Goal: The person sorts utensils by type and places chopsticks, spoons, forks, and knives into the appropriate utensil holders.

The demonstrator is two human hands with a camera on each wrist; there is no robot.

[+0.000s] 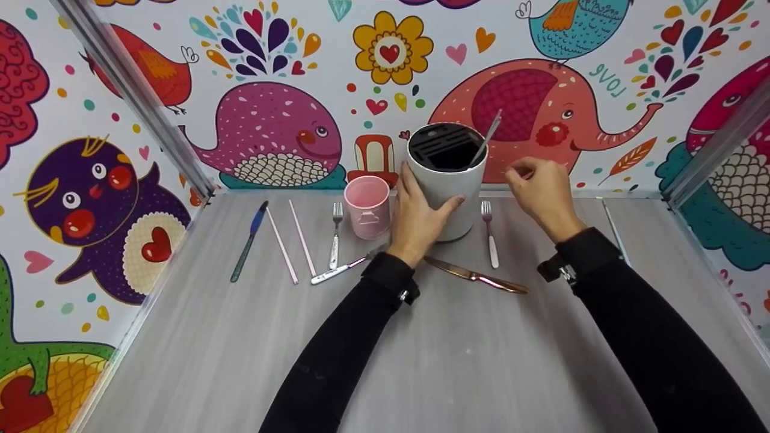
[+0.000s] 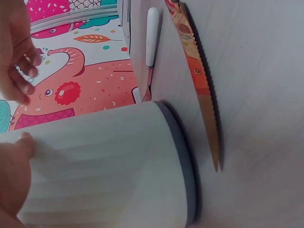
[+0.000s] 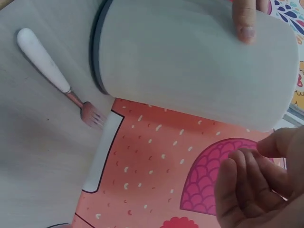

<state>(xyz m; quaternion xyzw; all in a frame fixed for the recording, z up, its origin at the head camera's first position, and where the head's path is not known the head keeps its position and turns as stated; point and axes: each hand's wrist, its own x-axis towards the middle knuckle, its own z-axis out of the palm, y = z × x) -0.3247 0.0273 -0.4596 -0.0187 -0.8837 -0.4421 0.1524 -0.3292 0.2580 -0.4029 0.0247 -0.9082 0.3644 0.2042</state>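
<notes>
A white cylindrical knife block (image 1: 466,195) with a black slotted top stands upright near the back wall. My left hand (image 1: 418,219) grips its left and front side, thumb across the front. One slim silvery handle (image 1: 490,135) sticks up out of the slots at the right rim. To the right of the block, my right hand (image 1: 541,192) is raised in the air, fingers loosely bent and holding nothing; the right wrist view shows the fingers (image 3: 237,175) close to the thumb. A copper-coloured serrated knife (image 2: 202,85) lies in front of the block's base.
A pink cup (image 1: 368,219) stands left of the block. Around them lie two forks, one left (image 1: 335,234) and one right (image 1: 491,237), a white-handled knife (image 1: 337,273), two pink sticks (image 1: 281,246), a blue-green knife (image 1: 248,243) and a thin pale rod (image 1: 613,228). Patterned walls (image 1: 385,108) enclose the table.
</notes>
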